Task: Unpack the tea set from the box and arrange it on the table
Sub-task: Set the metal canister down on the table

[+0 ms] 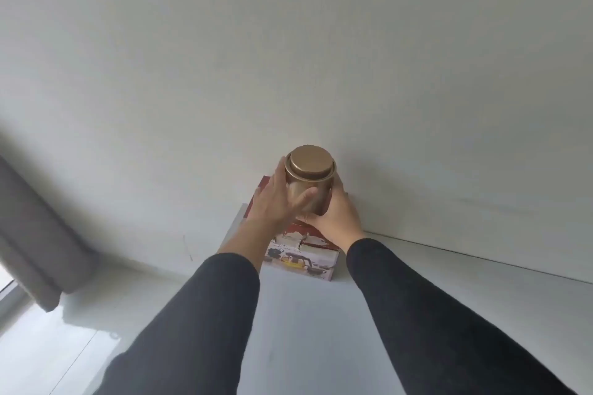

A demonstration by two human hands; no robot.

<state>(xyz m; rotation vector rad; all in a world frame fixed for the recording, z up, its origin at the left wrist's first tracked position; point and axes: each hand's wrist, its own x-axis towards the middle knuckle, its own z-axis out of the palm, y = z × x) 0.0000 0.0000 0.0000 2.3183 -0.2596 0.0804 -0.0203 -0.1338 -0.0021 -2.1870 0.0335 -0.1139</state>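
Now we hold a gold tin (309, 181) up in the air with both hands, above the box (303, 255), close to the white wall (288, 42). It is a round canister with a flat lid (309, 159) seated on top. Our left hand (277, 197) is curled around its left side, thumb across the front; our right hand (335, 216) cups it from below and from the right. Both hands are partly closed on the tin.

We judge it to be thin metal: stiff, fairly light, and smooth enough to slip. The lid may be only pushed on, so we would keep hold of the body and not lift by the lid.

Beneath the tin, the box sits at the far end of the table (305, 330), against the wall. It is printed with pictures of teaware; we cannot tell what remains inside it.

The tabletop is bare in front of the box and to its right, giving open room to set the tin down. On the left the table's edge drops to the floor (48, 346), where a grey curtain (35, 234) hangs.
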